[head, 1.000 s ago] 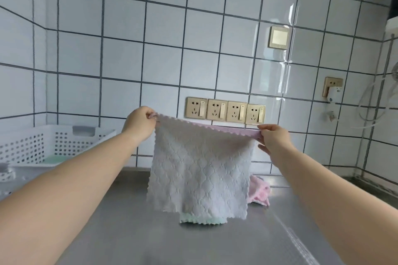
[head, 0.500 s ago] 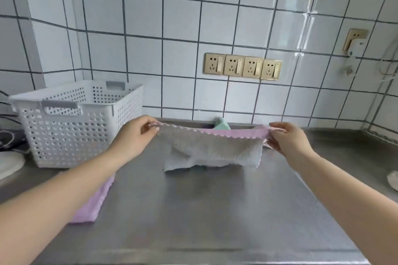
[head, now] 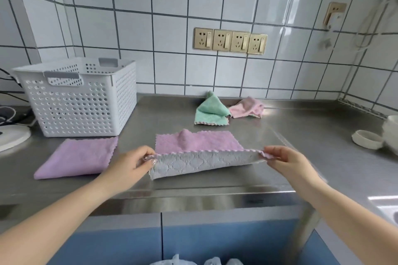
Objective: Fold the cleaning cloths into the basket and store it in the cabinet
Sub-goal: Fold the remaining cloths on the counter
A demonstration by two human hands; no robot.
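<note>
From my remote seat I counted four cleaning cloths and one basket on the steel table (head: 301, 135). At the far left a round white object (head: 10, 139) sat at the frame edge, too cropped to identify, with dark cables behind it. Next came the white perforated basket (head: 86, 101), upright near the tiled wall, with two grey handles; I could not see inside it. Just in front of it lay the folded purple cloth (head: 75, 158), flat on the table and apart from the hands. My left hand (head: 127, 166) pinched the left corner of the second purple cloth (head: 198, 143), fingers curled narrow on the edge, and my right hand (head: 286, 160) pinched the opposite corner the same way. Between them the near edge was lifted so that the pale grey patterned underside faced me, while the far part of the cloth rested on the table. Behind it, close to the wall, the green cloth (head: 210, 111) sat loosely folded, touching the crumpled pink cloth (head: 247, 107) to its right. On the wall above were four gold sockets (head: 230, 41) in a row, and a fifth socket (head: 335, 14) higher to the right. At the far right stood white dishes (head: 366, 139), partly cut off. Below the table edge were blue cabinet doors (head: 215, 232).
</note>
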